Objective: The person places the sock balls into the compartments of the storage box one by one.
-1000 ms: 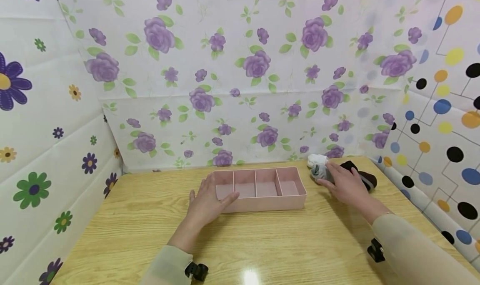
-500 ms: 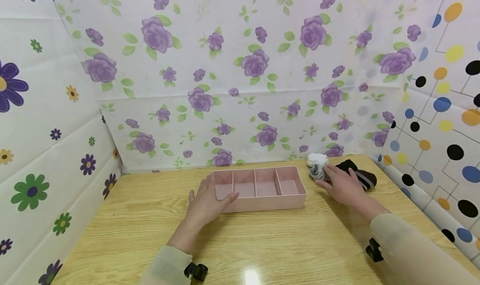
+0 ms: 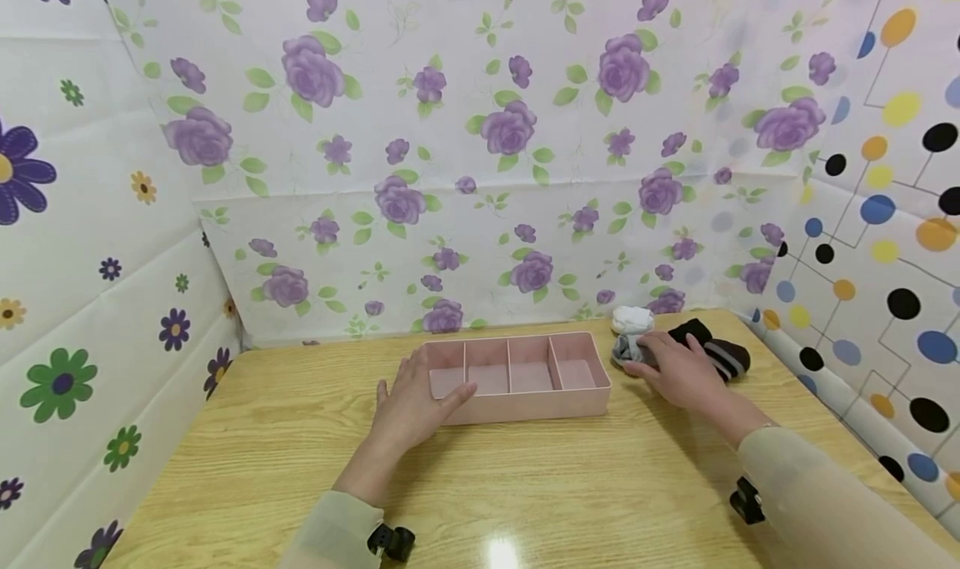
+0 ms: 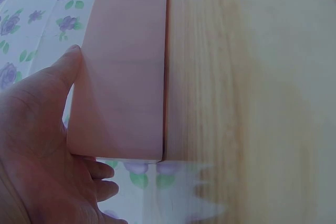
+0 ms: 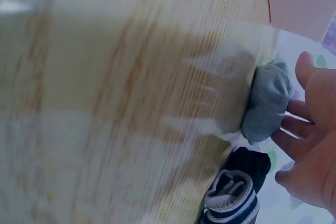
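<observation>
A long pink box [image 3: 525,406] with several compartments stands on the table. My left hand [image 3: 416,406] rests at its left end, thumb against the front wall and fingers along the end; the left wrist view shows the fingers [image 4: 102,179] loosely spread past the box's corner. To the right of the box lies a rolled grey sock [image 5: 268,100]. My right hand [image 3: 678,373] is over it, fingers touching its far side and thumb apart from it. Beside the hand lie a black rolled sock [image 3: 690,331] and a dark striped sock [image 3: 727,359]. Behind is a white rolled sock [image 3: 632,319].
The wooden table [image 3: 510,477] reaches back to a flowered cloth [image 3: 465,244]. Patterned cloths also stand along its left and right sides. The socks are close together near the back right corner.
My right hand has shifted slightly left and down around the grey sock, uncovering more of the black and striped socks. The left hand and the box stay put.
</observation>
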`<state>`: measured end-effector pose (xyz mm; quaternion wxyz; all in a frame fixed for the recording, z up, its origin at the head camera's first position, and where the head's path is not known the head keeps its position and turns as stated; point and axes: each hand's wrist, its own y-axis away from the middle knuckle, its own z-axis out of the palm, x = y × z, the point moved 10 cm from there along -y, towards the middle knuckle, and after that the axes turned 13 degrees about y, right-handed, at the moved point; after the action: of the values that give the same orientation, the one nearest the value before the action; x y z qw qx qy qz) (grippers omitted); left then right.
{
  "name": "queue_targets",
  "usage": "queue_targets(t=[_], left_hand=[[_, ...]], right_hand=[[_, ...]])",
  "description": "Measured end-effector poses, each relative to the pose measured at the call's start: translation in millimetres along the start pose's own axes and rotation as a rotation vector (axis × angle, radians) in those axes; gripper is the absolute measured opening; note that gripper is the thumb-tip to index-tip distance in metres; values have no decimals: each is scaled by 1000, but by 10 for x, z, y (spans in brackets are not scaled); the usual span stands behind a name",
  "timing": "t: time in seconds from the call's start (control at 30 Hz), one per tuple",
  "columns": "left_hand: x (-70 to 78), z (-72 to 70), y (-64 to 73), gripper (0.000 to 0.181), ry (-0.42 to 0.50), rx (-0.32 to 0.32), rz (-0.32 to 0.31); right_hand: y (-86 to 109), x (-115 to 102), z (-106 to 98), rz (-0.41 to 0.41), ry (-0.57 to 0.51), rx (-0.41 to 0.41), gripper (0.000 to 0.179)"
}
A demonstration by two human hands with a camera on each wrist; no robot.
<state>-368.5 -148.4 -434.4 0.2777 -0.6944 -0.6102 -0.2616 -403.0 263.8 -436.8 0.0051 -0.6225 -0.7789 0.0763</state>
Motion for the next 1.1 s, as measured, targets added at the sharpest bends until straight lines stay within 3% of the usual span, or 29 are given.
queue_targets(t=[0.37,0.77,1.1], left_hand=[[-9,2,0,121,-6,-1,-5],[4,-1,7,118,-4,0,-6],[23,-13,28,120,-2,1,-4]], right_hand=[[38,-83,-47,-38,-48,54,55],[62,-45,18,37,52,49,96],[62,-54,59,90,100,48,105]])
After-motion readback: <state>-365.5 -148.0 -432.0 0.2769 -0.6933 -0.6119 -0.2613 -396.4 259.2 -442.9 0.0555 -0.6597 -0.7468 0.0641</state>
